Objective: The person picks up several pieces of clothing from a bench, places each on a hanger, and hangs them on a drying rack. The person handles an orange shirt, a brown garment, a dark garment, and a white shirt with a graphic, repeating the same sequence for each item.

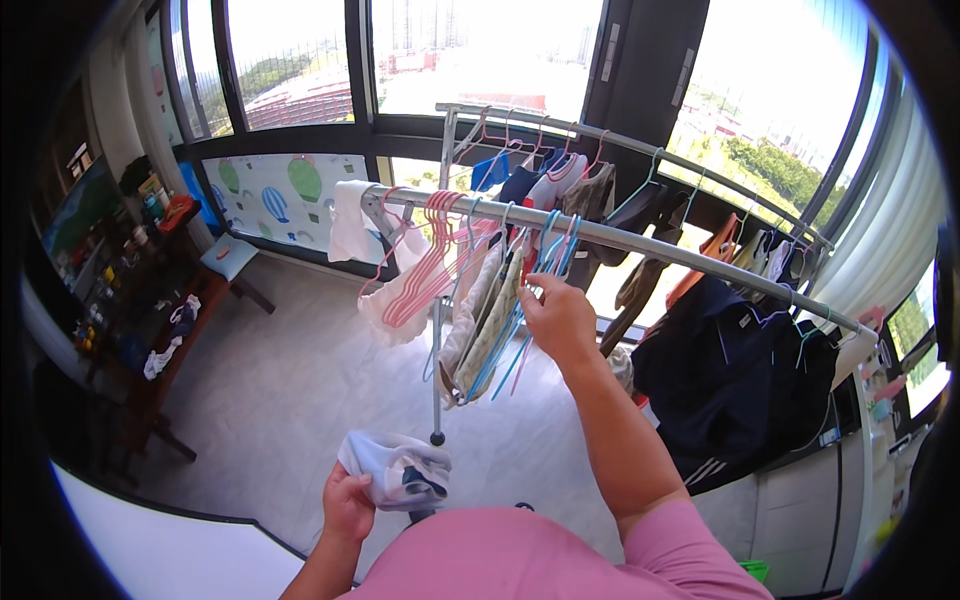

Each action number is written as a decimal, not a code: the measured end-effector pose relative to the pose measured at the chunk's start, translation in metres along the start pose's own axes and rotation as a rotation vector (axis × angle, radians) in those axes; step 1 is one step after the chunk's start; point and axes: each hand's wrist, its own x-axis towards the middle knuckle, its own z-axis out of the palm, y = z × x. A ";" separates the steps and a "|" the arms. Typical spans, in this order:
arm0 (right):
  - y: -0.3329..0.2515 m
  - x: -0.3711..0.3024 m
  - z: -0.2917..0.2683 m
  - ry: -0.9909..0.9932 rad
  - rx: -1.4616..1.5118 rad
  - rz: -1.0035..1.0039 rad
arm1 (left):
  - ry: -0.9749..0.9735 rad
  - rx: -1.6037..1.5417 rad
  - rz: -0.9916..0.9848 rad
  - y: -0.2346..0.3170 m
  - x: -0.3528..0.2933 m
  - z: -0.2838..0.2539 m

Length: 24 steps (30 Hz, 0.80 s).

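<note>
My left hand point(350, 503) grips a bunched white garment point(392, 466) with a dark print, held low in front of my body. My right hand point(558, 316) is raised to the near rail point(625, 235) of a metal clothes rack. Its fingers are pinched at a bundle of blue hangers point(556, 256), on one of the hangers; the exact grip is partly hidden. Just left of these fingers hang pale trousers point(492, 320). Farther left on the same rail are several bare pink hangers point(425, 265) and white clothing.
Dark jackets point(715, 365) hang at the right of the near rail. Behind it, a far rail point(730, 190) carries more clothes before the windows. A wooden bench point(180, 370) with small garments stands at left. One rack post point(437, 390) reaches down ahead of me.
</note>
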 end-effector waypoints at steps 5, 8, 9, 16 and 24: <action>0.003 -0.014 -0.002 0.128 0.192 0.055 | 0.003 0.018 0.031 -0.002 -0.001 -0.008; 0.049 -0.013 0.000 0.343 0.269 0.061 | 0.006 -0.005 0.025 -0.005 -0.001 -0.012; 0.085 -0.008 0.008 0.310 0.300 0.067 | -0.002 -0.023 0.008 -0.007 0.001 -0.012; 0.053 -0.011 -0.006 -0.206 1.077 0.485 | 0.007 -0.060 -0.011 -0.011 -0.002 -0.016; 0.056 -0.008 -0.004 -0.033 0.802 0.395 | 0.037 -0.066 -0.007 -0.011 -0.006 -0.018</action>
